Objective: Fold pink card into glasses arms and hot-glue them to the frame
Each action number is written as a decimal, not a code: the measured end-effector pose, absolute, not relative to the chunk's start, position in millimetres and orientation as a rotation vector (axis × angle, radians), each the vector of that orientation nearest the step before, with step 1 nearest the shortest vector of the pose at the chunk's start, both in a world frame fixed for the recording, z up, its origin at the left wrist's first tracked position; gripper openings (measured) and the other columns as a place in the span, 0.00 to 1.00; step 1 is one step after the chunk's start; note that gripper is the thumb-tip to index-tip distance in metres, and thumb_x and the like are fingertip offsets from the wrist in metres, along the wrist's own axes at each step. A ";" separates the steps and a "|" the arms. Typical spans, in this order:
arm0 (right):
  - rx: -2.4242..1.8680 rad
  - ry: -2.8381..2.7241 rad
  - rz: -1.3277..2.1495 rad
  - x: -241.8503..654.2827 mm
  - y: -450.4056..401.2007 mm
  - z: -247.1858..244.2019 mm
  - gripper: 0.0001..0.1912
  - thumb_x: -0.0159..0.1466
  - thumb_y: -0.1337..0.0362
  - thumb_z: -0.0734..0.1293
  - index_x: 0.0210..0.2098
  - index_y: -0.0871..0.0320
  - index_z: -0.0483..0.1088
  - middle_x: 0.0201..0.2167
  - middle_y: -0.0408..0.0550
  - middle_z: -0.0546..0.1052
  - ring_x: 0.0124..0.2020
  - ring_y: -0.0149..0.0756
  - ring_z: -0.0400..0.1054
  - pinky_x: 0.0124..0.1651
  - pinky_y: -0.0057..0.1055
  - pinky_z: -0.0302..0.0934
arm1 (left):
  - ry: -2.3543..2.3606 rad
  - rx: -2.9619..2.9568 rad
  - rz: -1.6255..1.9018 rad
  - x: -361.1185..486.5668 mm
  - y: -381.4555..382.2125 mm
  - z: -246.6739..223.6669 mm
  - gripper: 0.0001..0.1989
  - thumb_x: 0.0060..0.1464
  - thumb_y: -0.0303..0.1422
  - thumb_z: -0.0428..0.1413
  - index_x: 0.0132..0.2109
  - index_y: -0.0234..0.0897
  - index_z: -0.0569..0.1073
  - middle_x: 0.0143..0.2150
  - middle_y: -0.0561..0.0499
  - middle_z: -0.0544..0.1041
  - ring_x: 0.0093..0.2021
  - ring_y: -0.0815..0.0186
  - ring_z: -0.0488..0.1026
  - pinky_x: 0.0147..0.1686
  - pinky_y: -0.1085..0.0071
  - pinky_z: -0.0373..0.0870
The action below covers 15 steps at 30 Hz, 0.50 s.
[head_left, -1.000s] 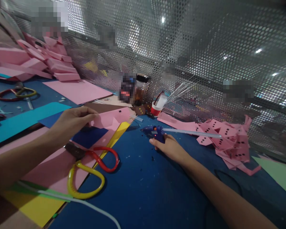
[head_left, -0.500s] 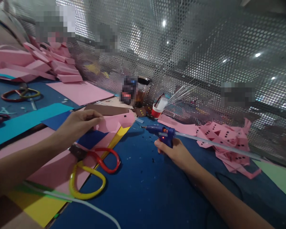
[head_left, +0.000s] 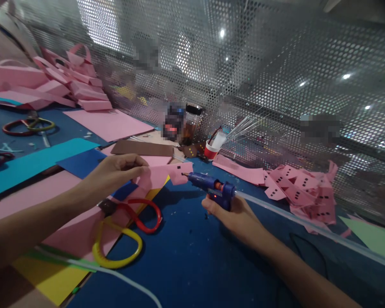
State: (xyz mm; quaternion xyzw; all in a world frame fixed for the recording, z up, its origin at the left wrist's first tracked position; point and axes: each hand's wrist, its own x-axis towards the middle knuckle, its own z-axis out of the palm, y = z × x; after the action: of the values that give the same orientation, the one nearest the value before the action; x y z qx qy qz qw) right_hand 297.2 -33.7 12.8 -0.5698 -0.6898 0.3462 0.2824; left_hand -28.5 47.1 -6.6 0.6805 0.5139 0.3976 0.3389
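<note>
My left hand (head_left: 123, 171) pinches a pink paper strip (head_left: 160, 173) that bears small black squares near its far end. In my right hand (head_left: 234, 214) is a blue hot glue gun (head_left: 208, 184), its small red light lit and a long clear glue stick (head_left: 308, 226) sticking out of its back. The gun's nozzle tip is at the strip's right end and appears to touch it. Below my left hand lie scissors (head_left: 149, 216) with one red and one yellow handle, their blades partly hidden among coloured sheets.
Pink strips with black squares (head_left: 308, 192) are heaped at the right; more pink strips (head_left: 86, 90) pile up at the far left. A red and white cup (head_left: 211, 150) holds thin clear sticks before a perforated metal panel (head_left: 276, 55). A white cord (head_left: 122, 276) crosses the front.
My left hand has moved slightly right with the pink strip. The glue gun has tilted and come to the strip's end, its glue stick swinging lower.
</note>
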 end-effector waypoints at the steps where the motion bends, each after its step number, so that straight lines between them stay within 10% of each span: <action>1: -1.538 -1.852 0.921 296.8 -34.3 13.7 0.21 0.66 0.42 0.68 0.41 0.54 0.76 0.34 0.48 0.79 0.37 0.43 0.72 0.39 0.39 0.65 | 1.335 1.771 1.037 -27.5 46.2 -5.7 0.16 0.54 0.47 0.61 0.36 0.39 0.78 0.33 0.52 0.78 0.32 0.66 0.69 0.33 0.69 0.63; 15: -1.477 -1.905 0.876 295.6 -38.2 14.3 0.22 0.69 0.42 0.66 0.43 0.56 0.74 0.33 0.45 0.73 0.33 0.36 0.64 0.34 0.33 0.59 | 1.323 1.766 1.012 -24.5 41.9 -1.9 0.14 0.55 0.46 0.60 0.36 0.38 0.77 0.30 0.56 0.74 0.32 0.68 0.68 0.33 0.72 0.62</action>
State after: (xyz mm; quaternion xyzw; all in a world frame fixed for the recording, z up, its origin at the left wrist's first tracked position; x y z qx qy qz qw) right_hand 295.6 -38.2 14.3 -0.5522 -0.7119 0.3276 0.2845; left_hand -24.5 41.9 -1.9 0.6816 0.5107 0.3907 0.3493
